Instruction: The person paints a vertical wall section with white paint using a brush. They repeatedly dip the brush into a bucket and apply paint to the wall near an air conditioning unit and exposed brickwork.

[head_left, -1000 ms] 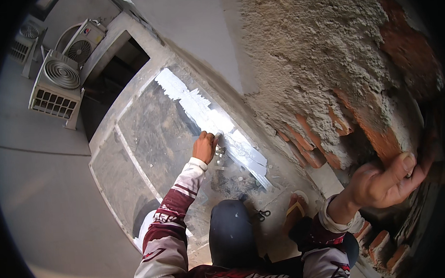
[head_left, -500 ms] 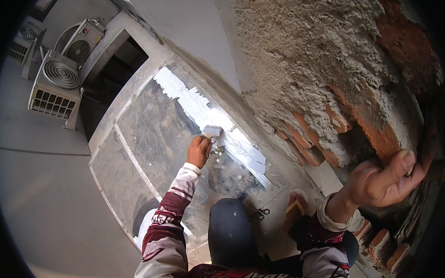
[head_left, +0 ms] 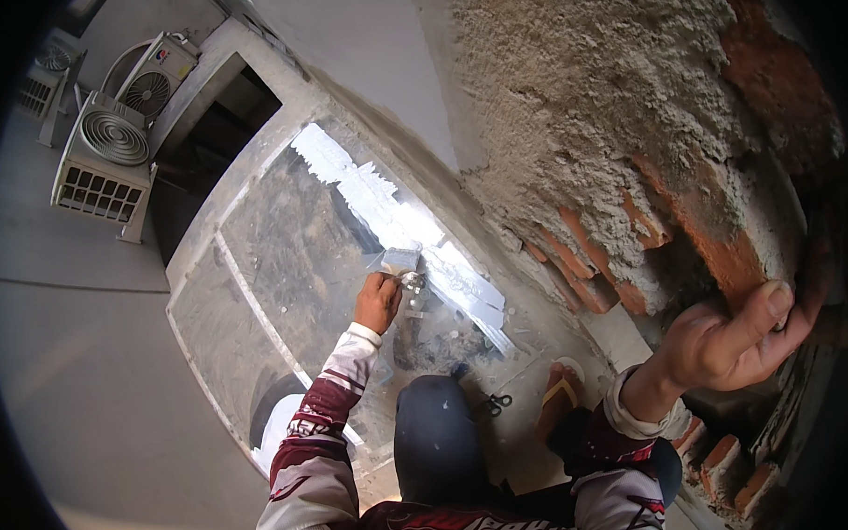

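My left hand point(head_left: 378, 301) is closed around the handle of a flat paintbrush point(head_left: 402, 259). Its bristles touch the lower edge of a band of glossy white coating point(head_left: 375, 197) on the grey slab point(head_left: 282, 214). The band runs slantwise along the foot of the wall, with ragged edges. On the right, my right hand point(head_left: 726, 343) rests against the broken brick edge point(head_left: 718, 245), thumb apart from the fingers and nothing seen in it. Some of its fingertips are in shadow.
Dark-handled scissors point(head_left: 497, 404) lie by my sandalled foot point(head_left: 561, 396). A white rounded thing point(head_left: 278, 427) is partly behind my left sleeve. Air-conditioner units point(head_left: 103, 164) and a dark opening point(head_left: 227, 113) are at the far left. Rough plastered brickwork point(head_left: 586, 100) rises on the right.
My left hand and the brush have shifted slightly toward me and left, and the brush has turned a little. My right hand has stayed at the bricks.
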